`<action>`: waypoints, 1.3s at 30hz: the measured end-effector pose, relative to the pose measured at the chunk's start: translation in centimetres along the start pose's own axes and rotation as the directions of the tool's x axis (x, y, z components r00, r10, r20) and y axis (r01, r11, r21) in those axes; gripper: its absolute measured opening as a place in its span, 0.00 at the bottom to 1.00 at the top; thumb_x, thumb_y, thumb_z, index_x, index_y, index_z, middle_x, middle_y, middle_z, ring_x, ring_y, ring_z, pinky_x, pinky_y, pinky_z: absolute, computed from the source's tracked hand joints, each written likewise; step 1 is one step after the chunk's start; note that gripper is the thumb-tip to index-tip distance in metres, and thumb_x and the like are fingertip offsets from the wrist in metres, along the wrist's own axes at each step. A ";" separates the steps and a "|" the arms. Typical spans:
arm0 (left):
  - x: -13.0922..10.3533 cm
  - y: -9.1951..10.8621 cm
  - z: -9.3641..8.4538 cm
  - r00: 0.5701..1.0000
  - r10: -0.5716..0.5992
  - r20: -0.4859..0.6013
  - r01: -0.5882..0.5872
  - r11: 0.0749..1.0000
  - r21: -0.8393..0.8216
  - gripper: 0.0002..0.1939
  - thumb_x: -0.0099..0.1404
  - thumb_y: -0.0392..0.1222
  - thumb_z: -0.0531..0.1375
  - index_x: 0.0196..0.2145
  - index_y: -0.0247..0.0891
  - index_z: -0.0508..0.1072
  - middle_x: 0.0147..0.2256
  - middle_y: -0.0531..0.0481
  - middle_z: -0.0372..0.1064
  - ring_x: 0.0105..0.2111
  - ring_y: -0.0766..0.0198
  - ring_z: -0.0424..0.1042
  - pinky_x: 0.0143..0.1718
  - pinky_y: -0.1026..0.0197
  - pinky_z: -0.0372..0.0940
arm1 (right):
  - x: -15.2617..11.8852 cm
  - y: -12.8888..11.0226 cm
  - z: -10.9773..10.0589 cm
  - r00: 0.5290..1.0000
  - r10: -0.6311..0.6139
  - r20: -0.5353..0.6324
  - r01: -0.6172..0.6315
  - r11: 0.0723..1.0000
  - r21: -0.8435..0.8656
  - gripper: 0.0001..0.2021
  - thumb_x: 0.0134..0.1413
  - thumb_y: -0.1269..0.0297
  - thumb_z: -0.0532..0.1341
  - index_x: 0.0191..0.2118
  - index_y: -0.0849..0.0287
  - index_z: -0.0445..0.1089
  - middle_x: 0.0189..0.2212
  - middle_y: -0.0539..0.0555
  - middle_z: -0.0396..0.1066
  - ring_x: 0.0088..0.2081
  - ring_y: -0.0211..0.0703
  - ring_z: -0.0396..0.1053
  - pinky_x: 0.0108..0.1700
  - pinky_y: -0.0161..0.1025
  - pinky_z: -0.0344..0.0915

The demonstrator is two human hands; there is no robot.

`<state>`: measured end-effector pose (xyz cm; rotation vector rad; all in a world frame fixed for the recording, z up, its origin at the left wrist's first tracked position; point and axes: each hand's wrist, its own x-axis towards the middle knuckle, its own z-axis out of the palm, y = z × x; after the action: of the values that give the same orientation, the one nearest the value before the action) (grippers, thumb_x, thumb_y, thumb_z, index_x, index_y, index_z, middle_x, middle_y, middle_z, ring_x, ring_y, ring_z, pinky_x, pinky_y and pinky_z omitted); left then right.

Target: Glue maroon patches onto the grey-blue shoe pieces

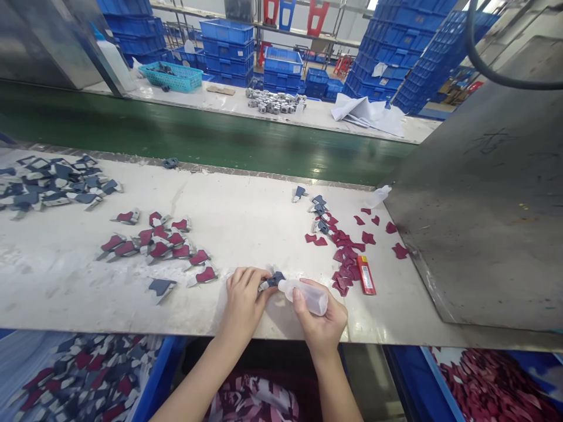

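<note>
My left hand (246, 299) pinches a small dark blue and grey plastic part (276, 278) just above the white worktable. In my right hand (323, 322) is a translucent squeeze bottle (310, 298), tilted so its nozzle end meets the part. Whether anything flows out cannot be seen. Right of the bottle lie loose dark red pieces (347, 258) and a red lighter-shaped item with a yellow end (366, 275). A few similar blue-grey parts (320, 208) rest just behind the red pieces.
Grey parts with red faces (162, 240) and a blue-grey pile (48, 181) spread across the left. A green conveyor belt (197, 132) runs behind. A metal panel (488, 193) bounds the right. Filled blue bins (169, 375) stand below the table's front edge.
</note>
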<state>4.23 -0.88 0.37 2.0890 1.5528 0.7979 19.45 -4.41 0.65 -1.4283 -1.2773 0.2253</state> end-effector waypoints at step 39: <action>0.0 0.1 0.0 1.000 0.027 -0.015 -0.027 1.000 0.005 0.07 0.65 0.39 0.64 0.40 0.41 0.70 0.39 0.51 0.73 0.43 0.54 0.66 0.44 0.53 0.56 | -1.0 1.2 -0.5 0.982 0.175 -0.072 -0.168 0.982 0.084 0.08 0.52 0.62 0.67 0.35 0.61 0.75 0.26 0.52 0.76 0.25 0.42 0.73 0.28 0.34 0.70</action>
<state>4.30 -0.95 0.45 2.1163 1.5398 0.8220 20.08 -5.20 -0.61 -1.4671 -1.0707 0.3280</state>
